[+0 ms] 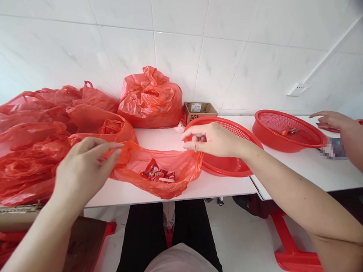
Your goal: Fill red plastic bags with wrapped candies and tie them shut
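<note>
An open red plastic bag lies on the white table in front of me, with a few small red snack packets inside. My left hand pinches the bag's left rim. My right hand pinches the right rim, holding the mouth apart just in front of a red mesh basket. Both hands are closed on the bag's edges.
Several stuffed red bags crowd the table's left; a tied full one and a small cardboard box stand at the wall. Another person's hand reaches near a second red basket at right. A red stool sits below.
</note>
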{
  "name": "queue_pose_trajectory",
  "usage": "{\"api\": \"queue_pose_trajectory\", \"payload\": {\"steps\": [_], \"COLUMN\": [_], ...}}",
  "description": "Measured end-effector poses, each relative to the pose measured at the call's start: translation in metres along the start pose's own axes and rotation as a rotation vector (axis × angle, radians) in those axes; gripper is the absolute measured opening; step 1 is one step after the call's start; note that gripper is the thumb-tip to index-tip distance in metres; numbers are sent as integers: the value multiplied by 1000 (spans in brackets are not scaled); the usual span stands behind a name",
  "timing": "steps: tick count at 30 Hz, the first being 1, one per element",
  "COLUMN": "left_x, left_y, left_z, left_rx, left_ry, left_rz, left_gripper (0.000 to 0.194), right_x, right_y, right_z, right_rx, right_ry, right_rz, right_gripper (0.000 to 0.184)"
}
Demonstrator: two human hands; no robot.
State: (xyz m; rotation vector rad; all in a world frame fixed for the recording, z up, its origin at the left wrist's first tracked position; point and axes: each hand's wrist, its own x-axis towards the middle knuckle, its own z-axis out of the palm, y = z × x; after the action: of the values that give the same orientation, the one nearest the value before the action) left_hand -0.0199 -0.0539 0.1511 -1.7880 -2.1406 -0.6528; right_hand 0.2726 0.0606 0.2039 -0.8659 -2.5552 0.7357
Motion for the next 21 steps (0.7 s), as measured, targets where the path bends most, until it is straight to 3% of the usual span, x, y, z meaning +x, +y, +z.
{"api": "queue_pose_trajectory", "payload": {"steps": [4, 6, 8, 11, 15, 18, 21], "left_x": [2, 7, 14, 25, 41, 50, 52], "left_y": [6, 3, -2, -5, -8, -16, -16], "left_z": [17, 22, 24, 18, -8, -36, -57], "left_rx": [213, 284, 340, 385, 372, 52, -603], "left_ry": [-290, -376, -455, -540, -511, -428, -353], "left_rz": [169, 185, 197, 225, 173, 36, -27], "left_gripper": [50, 54, 45, 37, 34, 33, 35], "right_x": [-5, -8, -9, -6, 2, 7, 13], "right_y": [1, 0, -3, -7, -9, -6, -7], "right_z": [-11, -18, -25, -32, -29, -25, -27], "right_rx": [-34, -127, -250, -339, -199, -90, 34], "right_ry": [-231, -247, -221, -83, 281, 337, 432], "right_rz": [-80, -133, -156, -195, -267, -253, -265], "right_gripper": [38, 39, 36, 28, 22, 16, 12]}}
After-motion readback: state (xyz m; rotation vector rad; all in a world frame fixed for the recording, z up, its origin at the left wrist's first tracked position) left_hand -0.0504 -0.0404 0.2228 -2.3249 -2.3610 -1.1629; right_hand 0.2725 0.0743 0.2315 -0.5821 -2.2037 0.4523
